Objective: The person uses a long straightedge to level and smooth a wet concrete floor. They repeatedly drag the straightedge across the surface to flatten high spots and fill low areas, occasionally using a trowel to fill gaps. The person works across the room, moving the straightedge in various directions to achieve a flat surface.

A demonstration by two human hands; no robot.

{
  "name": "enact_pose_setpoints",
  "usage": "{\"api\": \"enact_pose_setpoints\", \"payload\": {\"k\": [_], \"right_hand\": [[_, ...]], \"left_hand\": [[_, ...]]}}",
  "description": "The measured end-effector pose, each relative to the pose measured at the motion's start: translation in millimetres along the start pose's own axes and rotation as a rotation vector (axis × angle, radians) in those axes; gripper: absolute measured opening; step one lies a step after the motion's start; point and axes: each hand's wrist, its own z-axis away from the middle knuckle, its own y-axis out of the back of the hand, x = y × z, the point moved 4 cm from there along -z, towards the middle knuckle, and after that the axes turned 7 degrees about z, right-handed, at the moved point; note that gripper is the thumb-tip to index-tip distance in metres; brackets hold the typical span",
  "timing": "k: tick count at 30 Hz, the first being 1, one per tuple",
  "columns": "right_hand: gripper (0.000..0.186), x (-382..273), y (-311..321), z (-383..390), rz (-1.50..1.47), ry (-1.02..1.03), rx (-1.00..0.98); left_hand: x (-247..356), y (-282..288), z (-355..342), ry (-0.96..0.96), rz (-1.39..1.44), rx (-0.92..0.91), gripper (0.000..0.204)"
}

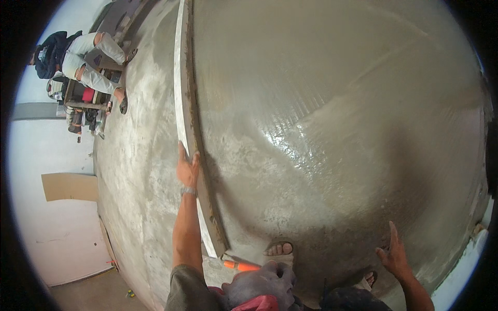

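Just right of the near end of a long, straight beam with a white strip and a brown, crusted side point(190, 98) lies a bright orange, handle-like object point(241, 265); farther right are 2 sandalled feet point(280, 249). Well to the beam's right, the right hand point(395, 254) is empty, its grip apart, thumb away from the fingers. The left hand point(188, 170), above a metallic wristband point(189, 191), touches the beam; I cannot tell whether its grip closes around it. The beam lies lengthwise on a grey floor point(332, 171), wet and glossy to its right, pale and mottled to its left. Beyond that left stretch, 1 brown, flat sheet point(70, 186) stands against a white wall point(57, 145); farther along, 1 co-worker in pale trousers point(96, 62) is bent.
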Motion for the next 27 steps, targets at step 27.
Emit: {"api": "enact_pose_setpoints", "payload": {"k": [27], "right_hand": [[0.096,4,-6,11,0.097,0.033,0.116]], "left_hand": [[15,15,-5,0.33,0.074,-0.142,0.077]]}}
